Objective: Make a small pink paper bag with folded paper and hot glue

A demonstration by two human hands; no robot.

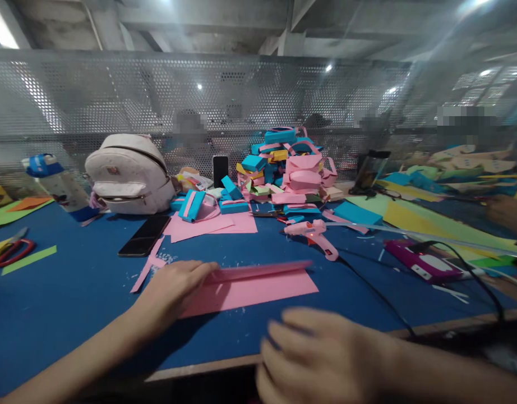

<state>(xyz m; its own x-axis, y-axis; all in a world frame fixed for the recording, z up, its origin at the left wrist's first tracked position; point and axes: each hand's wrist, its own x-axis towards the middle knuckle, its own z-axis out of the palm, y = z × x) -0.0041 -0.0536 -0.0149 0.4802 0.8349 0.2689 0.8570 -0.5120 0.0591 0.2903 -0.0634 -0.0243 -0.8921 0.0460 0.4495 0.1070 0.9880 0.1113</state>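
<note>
A pink sheet of paper [258,292] lies on the blue tabletop with its far side folded up into a raised flap. My left hand [174,289] grips the sheet's left end, thumb and fingers closed around the fold. Nearer to me, my right hand [317,348] hangs over the table's front edge, smeared by motion. Its fingers are bent and apart, and nothing shows in them. Beyond the paper's right end sits a pink hot glue gun [312,234] with a small lit light. A narrow pink strip [148,265] rests left of the sheet.
Blue and pink paper bags [303,174] are heaped at the back. A white backpack [128,177], bottle [60,188] and black phone [144,235] stand or lie left. Red-handled scissors [14,249] are far left. Right are a purple power bank [422,261], cords and another person's hand [508,216].
</note>
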